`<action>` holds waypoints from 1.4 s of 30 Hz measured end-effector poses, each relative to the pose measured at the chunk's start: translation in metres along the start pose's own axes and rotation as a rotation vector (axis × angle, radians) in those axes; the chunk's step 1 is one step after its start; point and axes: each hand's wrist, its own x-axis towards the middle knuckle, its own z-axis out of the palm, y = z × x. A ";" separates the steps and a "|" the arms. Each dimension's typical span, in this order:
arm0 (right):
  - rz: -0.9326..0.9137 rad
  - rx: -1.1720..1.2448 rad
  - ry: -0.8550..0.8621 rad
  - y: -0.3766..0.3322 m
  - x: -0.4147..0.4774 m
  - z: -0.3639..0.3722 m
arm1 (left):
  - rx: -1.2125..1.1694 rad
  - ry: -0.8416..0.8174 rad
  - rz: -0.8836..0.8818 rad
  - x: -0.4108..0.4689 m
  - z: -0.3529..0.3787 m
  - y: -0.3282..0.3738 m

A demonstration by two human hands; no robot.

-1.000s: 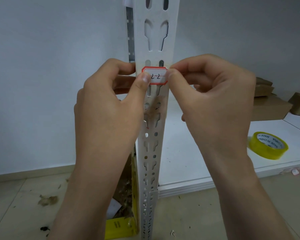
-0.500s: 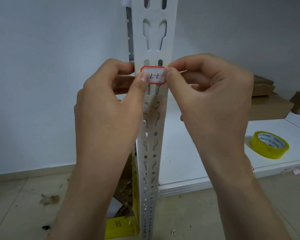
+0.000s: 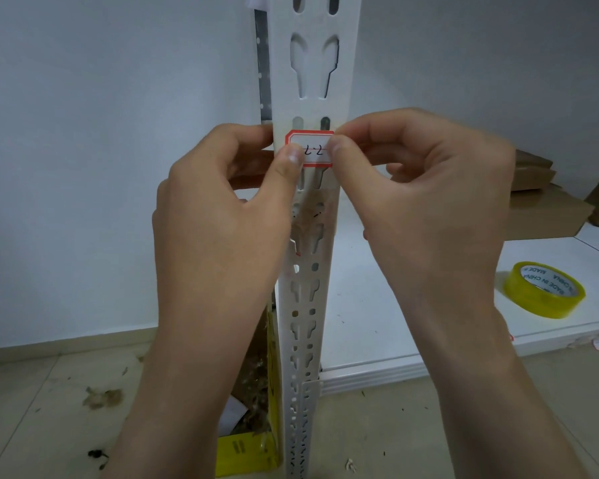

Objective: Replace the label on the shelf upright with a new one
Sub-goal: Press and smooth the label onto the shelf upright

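Note:
A white, red-bordered label (image 3: 312, 146) with handwritten digits lies across the front of the white slotted shelf upright (image 3: 313, 63), at mid height. My left hand (image 3: 222, 216) pinches the label's left end, thumb on its face and fingers behind the upright. The right end is held between thumb and forefinger of my right hand (image 3: 426, 202). Below the label the upright shows a brownish patch of residue (image 3: 310, 219) and a small torn scrap at its left edge.
A yellow tape roll (image 3: 543, 288) lies on the low white shelf board (image 3: 395, 323) to the right, with brown cardboard boxes (image 3: 547, 212) behind it. A yellow box (image 3: 253, 451) holding debris stands left of the upright's foot. Scraps litter the tiled floor.
Both hands stay on the label against the upright; the thumbs have shifted only slightly and the view has barely moved.

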 end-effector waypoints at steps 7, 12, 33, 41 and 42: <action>0.022 0.059 0.001 0.001 0.000 -0.002 | -0.010 -0.046 -0.010 0.000 -0.001 -0.002; -0.034 -0.021 -0.007 0.001 0.000 -0.001 | 0.009 -0.048 0.016 -0.002 0.000 -0.002; -0.011 0.063 0.037 0.002 -0.004 -0.001 | 0.006 -0.051 0.010 -0.002 -0.002 -0.002; -0.060 -0.058 0.021 0.005 -0.004 0.003 | 0.019 -0.043 0.017 -0.002 0.000 -0.004; -0.058 -0.060 0.000 0.005 -0.004 0.002 | 0.023 -0.044 0.016 -0.002 0.000 -0.004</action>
